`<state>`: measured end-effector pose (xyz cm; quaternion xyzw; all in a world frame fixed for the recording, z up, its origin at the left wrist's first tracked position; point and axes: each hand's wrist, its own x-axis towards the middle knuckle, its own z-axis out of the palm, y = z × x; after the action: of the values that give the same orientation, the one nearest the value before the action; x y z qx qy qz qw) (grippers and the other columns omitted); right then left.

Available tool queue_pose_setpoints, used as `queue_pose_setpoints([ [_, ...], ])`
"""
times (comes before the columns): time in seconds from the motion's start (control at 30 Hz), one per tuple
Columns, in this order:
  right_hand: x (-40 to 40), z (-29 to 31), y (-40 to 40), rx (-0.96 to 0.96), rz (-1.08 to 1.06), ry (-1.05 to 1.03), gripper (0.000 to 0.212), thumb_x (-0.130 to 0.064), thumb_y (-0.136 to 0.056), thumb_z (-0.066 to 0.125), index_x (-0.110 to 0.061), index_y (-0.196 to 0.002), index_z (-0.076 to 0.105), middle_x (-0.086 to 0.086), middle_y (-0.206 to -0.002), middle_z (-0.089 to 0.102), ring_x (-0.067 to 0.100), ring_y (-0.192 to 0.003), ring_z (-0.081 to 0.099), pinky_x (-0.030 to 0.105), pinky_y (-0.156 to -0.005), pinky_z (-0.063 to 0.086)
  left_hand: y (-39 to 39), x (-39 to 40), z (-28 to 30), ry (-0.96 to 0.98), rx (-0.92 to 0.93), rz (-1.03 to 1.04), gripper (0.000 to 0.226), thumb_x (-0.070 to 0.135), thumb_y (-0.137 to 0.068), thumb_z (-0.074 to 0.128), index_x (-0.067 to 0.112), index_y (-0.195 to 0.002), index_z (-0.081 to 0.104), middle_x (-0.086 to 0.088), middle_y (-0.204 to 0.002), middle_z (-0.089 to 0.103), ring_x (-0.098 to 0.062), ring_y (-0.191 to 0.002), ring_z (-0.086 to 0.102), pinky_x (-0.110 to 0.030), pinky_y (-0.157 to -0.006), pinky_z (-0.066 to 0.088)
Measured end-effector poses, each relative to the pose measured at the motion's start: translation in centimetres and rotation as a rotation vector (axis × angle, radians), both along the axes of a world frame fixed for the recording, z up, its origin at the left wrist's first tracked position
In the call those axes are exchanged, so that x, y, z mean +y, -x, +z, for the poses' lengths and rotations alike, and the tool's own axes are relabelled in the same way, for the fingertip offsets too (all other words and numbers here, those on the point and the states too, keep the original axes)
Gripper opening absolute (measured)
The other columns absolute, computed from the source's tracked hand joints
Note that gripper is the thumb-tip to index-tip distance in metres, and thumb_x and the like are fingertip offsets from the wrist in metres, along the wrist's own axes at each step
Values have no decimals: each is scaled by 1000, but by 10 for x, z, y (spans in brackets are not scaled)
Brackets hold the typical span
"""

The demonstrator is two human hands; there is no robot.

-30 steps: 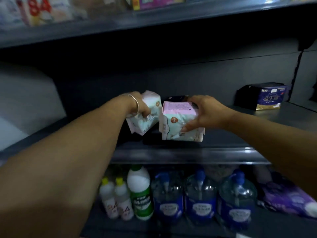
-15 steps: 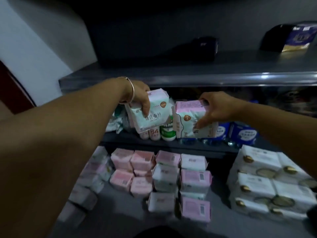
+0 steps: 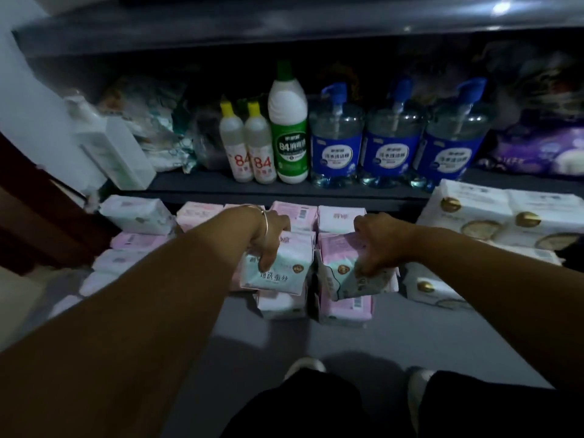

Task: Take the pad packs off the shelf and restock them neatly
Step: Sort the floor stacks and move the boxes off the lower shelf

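Observation:
My left hand (image 3: 268, 238), with a thin bangle on the wrist, grips a mint-and-pink pad pack (image 3: 278, 270) from above. My right hand (image 3: 376, 245) grips a second pink-and-mint pad pack (image 3: 341, 273) beside it. Both packs are held low over rows of pink and white pad packs (image 3: 344, 306) lying on the grey floor (image 3: 410, 336) below the shelf. More packs (image 3: 139, 213) lie to the left in a loose column.
The lowest shelf (image 3: 202, 186) carries two small "84" bottles (image 3: 252, 147), a green-labelled bottle (image 3: 289, 128), three blue pump bottles (image 3: 392, 134) and purple bags (image 3: 537, 147). White tissue bundles (image 3: 505, 213) stand at right. My shoes (image 3: 303, 365) show below.
Both hands came down from the upper shelf with a pack each, and now hold them just above the packs on the floor. The view tilted down.

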<state>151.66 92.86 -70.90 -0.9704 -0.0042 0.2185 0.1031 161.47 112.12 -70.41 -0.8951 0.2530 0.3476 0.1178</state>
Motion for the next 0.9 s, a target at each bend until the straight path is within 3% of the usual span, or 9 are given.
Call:
queue_pose_setpoints([
  [0.13,-1,-38,11,-35,-36,22,76,-41,-67,78,-14,-127,39,7,-125,44,20,-110,41,30,-91,42,2,-1,-47,44,-33,-28,99,18,-55,86,21,-138,30,-6,-135,35,-27,-120,42,-44,-98,45],
  [0.23,4,-62,21,-116,-45,-13,81,-42,-69,76,-16,-134,35,6,-133,38,22,-120,34,34,-100,37,8,0,-70,129,-123,-71,90,19,-59,85,20,-132,33,-5,-131,34,-24,-121,35,-37,-99,40],
  [0.33,14,-88,31,-191,-58,64,78,-47,-75,69,-25,-139,30,5,-139,33,24,-126,30,39,-102,35,14,3,-90,102,-260,-168,87,29,-59,84,22,-129,32,-4,-131,33,-25,-122,32,-38,-100,32],
  [0.5,26,-118,34,-199,-88,142,75,-40,-81,66,-20,-141,26,6,-142,31,28,-129,30,45,-102,36,19,1,-111,67,-268,-192,85,35,-64,81,19,-131,32,-8,-138,29,-27,-129,27,-46,-104,28],
  [0.7,20,-101,28,-220,-65,150,74,-52,-80,63,-21,-139,30,6,-139,36,26,-127,33,44,-100,35,16,-3,-91,121,-239,-190,80,41,-65,80,20,-127,35,-5,-132,35,-25,-123,32,-41,-100,30],
  [0.9,2,-24,19,-336,-44,193,60,-47,-87,58,-14,-133,38,7,-135,44,25,-124,39,40,-100,37,15,-28,-17,310,-228,-196,65,39,-76,73,22,-128,38,-3,-133,35,-25,-123,34,-39,-99,30],
])
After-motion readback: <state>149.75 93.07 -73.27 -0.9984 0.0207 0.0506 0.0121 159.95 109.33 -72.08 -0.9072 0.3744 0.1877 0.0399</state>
